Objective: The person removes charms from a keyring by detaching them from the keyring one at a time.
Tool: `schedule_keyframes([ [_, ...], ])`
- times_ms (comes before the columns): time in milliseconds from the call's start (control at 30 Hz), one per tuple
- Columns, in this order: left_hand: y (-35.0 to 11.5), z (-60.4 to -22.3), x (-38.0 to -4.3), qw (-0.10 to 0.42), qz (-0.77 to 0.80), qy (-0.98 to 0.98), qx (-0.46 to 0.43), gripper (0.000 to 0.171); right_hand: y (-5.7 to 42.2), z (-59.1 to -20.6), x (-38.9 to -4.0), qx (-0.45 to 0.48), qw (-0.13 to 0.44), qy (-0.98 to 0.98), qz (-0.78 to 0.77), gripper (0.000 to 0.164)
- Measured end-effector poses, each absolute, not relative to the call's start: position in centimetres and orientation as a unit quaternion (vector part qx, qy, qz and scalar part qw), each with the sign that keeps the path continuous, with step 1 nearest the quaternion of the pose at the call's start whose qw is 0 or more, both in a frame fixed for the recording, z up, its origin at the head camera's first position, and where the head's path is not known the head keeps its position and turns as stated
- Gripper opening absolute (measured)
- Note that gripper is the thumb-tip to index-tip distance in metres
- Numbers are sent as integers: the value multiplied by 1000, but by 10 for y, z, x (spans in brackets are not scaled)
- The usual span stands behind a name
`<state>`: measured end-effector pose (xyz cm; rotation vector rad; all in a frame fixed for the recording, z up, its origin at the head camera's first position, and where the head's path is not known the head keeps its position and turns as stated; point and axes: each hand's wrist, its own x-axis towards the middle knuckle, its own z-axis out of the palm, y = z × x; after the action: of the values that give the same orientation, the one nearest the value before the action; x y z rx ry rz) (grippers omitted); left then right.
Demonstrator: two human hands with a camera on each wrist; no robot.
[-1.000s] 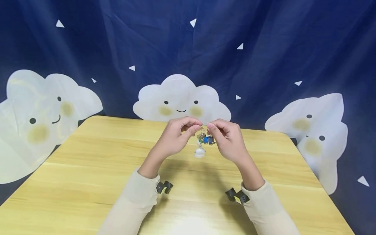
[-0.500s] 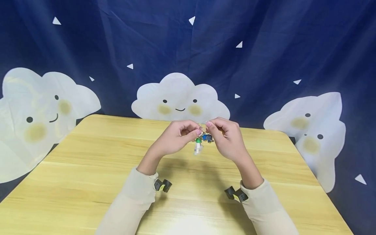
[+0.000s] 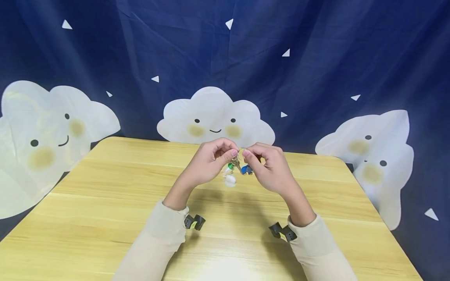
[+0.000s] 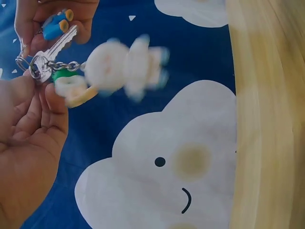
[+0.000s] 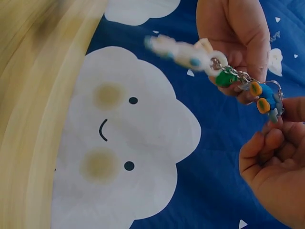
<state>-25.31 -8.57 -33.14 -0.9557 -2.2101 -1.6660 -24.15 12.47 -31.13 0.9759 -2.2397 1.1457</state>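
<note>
Both hands are raised above the table, fingertips close together at a metal key ring [image 4: 34, 67]. My left hand [image 3: 207, 162] pinches the ring beside a silver key [image 4: 61, 44]. From its side dangle a white figure charm [image 4: 107, 67], blurred in the left wrist view, and a green charm [image 5: 226, 77] on a short chain [image 5: 242, 76]. My right hand [image 3: 268, 164] pinches the ring's other side between thumb and forefinger. A blue figure charm [image 5: 268, 98] with orange feet hangs by the right fingertips. The exact grip point is partly hidden by fingers.
A light wooden table [image 3: 140, 203] lies beneath both hands. Behind it hangs a dark blue curtain [image 3: 197, 47] with smiling white clouds [image 3: 214, 111] and small triangles. Black wrist mounts [image 3: 195, 222] sit at the pale sleeves [image 3: 151, 238].
The white and green charms have swung left along with the left fingertips. The key now shows between the hands, and the blue charm hangs slightly lower, apart from the others.
</note>
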Motion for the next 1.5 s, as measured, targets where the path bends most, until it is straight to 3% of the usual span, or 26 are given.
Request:
schedule_keyframes([
  [167, -84, -329, -251, 147, -550, -752, -331, 7, 125, -310, -242, 353, 219, -812, 409, 23],
  [400, -85, -329, -253, 167, -538, -778, -279, 10, 125, -311, -243, 344, 224, -813, 413, 23],
  [1500, -85, -326, -249, 131, -520, -771, -344, 4, 124, -316, -247, 335, 232, -816, 411, 24],
])
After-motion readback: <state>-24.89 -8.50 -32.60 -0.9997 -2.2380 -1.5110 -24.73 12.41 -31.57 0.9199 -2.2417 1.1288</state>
